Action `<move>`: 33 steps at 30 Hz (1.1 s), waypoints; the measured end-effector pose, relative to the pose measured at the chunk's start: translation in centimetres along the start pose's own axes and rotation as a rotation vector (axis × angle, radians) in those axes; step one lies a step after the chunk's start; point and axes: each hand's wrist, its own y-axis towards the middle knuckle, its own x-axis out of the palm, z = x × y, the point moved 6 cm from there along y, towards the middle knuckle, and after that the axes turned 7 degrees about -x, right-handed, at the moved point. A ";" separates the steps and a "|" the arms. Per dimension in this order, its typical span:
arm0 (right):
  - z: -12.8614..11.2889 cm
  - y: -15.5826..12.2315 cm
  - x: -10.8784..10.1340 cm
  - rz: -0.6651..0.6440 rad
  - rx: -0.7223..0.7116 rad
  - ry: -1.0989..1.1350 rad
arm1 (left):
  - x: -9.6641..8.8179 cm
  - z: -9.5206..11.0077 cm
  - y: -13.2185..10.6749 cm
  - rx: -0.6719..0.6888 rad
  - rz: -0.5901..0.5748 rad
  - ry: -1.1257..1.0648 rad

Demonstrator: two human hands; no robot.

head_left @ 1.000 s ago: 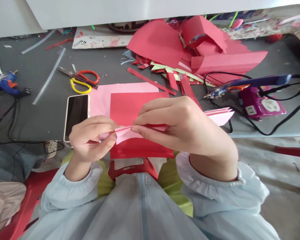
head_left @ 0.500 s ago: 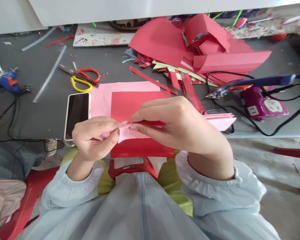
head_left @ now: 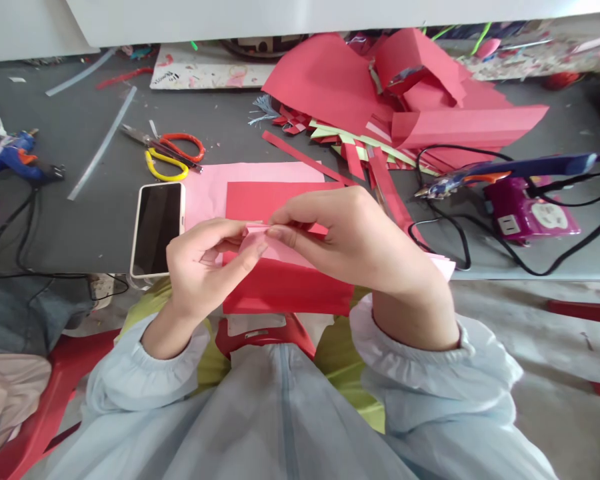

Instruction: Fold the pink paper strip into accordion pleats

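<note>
My left hand [head_left: 205, 267] pinches the left end of a folded pink paper [head_left: 291, 253] between thumb and fingers. On the same paper, just to the right, my right hand [head_left: 343, 233] closes with thumb and forefinger at the fold. The paper's layered far end sticks out beyond my right wrist. Below both hands lies a red sheet [head_left: 275, 199], its lower part reaching past the table edge. A larger pink sheet [head_left: 207, 187] is partly under it. My fingers and right hand hide much of the folded paper.
Left of the sheets are a phone [head_left: 157, 230] and scissors [head_left: 167, 155]. Glue guns with cords lie at the left [head_left: 17, 159] and right [head_left: 510, 170], the right one by a purple box [head_left: 527, 212]. Red paper scraps [head_left: 325, 83] pile up at the back.
Both hands have risen slightly away from me with the folded paper. My left hand has shifted right, its thumb now further along the paper, and the paper's far end has tilted down.
</note>
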 end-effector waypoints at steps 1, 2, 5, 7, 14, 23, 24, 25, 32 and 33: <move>0.1 0.0 0.1 -0.002 0.013 0.006 | 0.0 0.1 0.0 -0.004 0.017 0.015; 0.1 0.1 0.2 -0.008 0.027 0.008 | 0.0 0.2 0.0 0.000 0.037 0.023; 0.2 0.1 0.5 -0.027 0.048 0.008 | -0.2 0.2 -0.1 -0.013 0.079 0.052; 0.3 0.1 0.7 -0.028 0.052 0.013 | -0.3 0.2 -0.2 -0.019 0.086 0.072; 0.1 0.0 0.6 -0.001 0.038 0.034 | -0.5 0.3 -0.2 0.020 0.091 0.032; -0.6 0.1 0.5 0.006 -0.065 -0.005 | -0.4 -0.6 -0.1 -0.073 0.067 0.015; -0.6 0.1 0.5 0.010 -0.062 -0.008 | -0.5 -0.7 -0.1 -0.080 0.069 0.010; -0.5 0.1 0.4 0.016 -0.059 -0.009 | -0.5 -0.9 -0.2 -0.086 0.072 -0.001; -0.3 -0.1 0.5 0.063 -0.072 -0.032 | -0.6 -2.8 -0.4 -0.203 0.068 -0.142; -0.3 -0.1 0.5 0.067 -0.085 -0.041 | -0.6 -3.0 -0.4 -0.204 0.065 -0.155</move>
